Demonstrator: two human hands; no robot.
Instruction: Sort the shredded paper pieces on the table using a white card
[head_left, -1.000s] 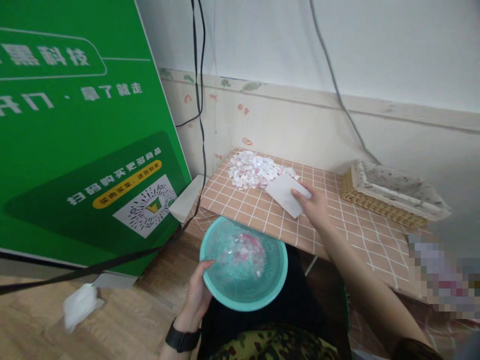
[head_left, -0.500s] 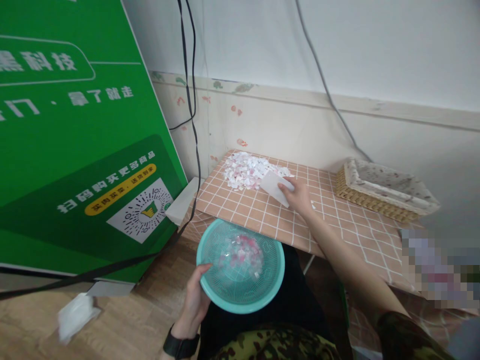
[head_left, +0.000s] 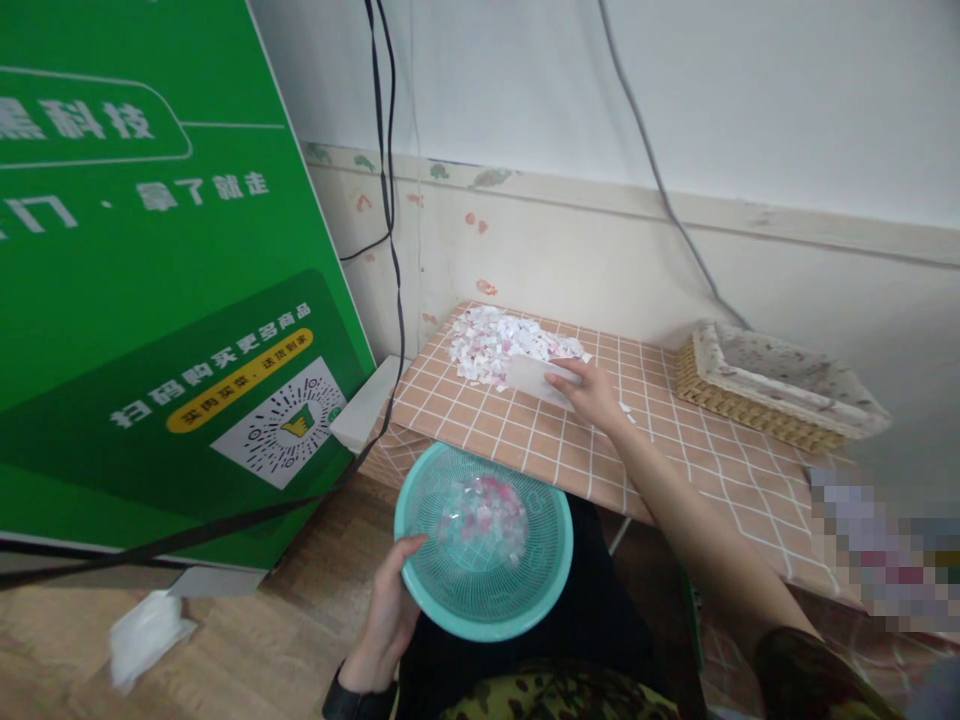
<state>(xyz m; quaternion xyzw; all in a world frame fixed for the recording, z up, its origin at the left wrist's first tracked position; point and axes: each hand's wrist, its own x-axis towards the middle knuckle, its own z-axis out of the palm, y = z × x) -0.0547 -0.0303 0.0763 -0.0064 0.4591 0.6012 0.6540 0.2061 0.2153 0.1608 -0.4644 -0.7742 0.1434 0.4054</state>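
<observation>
Gripping a white card (head_left: 534, 378), the right hand (head_left: 591, 393) meets scraps (head_left: 486, 340) still heaped; the left hand (head_left: 388, 608) clasps a part-filled colander (head_left: 491, 628).

Mesh colander (head_left: 486, 606), scrap heap (head_left: 486, 338), white card (head_left: 529, 376)

Mesh colander: round, teal, open side up, pink-and-white pieces (head_left: 489, 518) within.
Scrap heap: white flecked pink, loose, at the colander's twelve o'clock.
White card: tilted, at the heap's four-o'clock edge.

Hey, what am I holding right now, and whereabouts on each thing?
Your left grip holds the teal mesh basket at the left side of its rim; your right grip holds the flat white card by its right end.
</observation>
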